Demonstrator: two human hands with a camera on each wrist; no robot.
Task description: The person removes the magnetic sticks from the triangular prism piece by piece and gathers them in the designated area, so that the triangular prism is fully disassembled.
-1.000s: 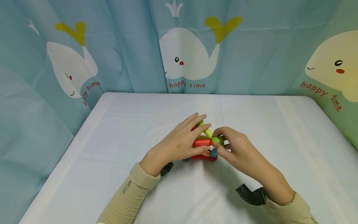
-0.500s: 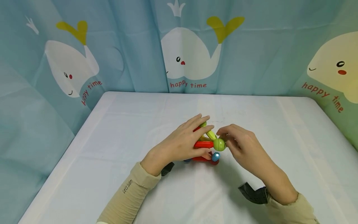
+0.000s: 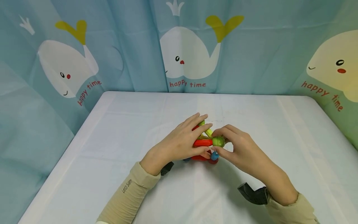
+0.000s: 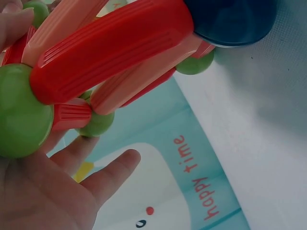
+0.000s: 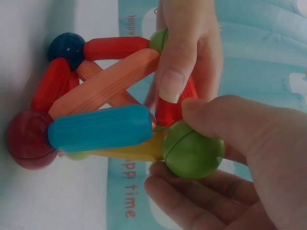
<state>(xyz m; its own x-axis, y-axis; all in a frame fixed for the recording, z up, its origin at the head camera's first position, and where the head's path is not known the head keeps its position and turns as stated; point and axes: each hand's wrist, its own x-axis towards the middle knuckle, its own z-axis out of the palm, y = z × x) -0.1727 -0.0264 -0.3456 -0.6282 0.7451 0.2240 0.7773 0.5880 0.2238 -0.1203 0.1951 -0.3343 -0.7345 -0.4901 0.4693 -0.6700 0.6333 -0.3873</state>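
A frame of magnetic rods and balls stands on the table. My left hand (image 3: 179,141) lies over its top, holding it with the thumb on the near side, at a red rod (image 5: 168,109), and the fingers across the far side. My right hand (image 3: 240,149) pinches a green ball (image 5: 194,149) at the frame's right corner, thumb above and fingers below. A blue rod (image 5: 100,129) rises from a dark red ball (image 5: 32,139), its free end close to that green ball. A yellow rod (image 5: 136,147) runs behind it. A dark blue ball (image 4: 230,19) sits low on the frame.
The white table (image 3: 112,130) spreads around the frame. A light blue curtain (image 3: 134,46) with whale prints hangs along its back and left sides. Dark wrist mounts (image 3: 253,193) stick out under the wrists.
Half a second ago the right fingers had come off the green ball to the right; now they are back around it. The left hand has stayed over the frame.
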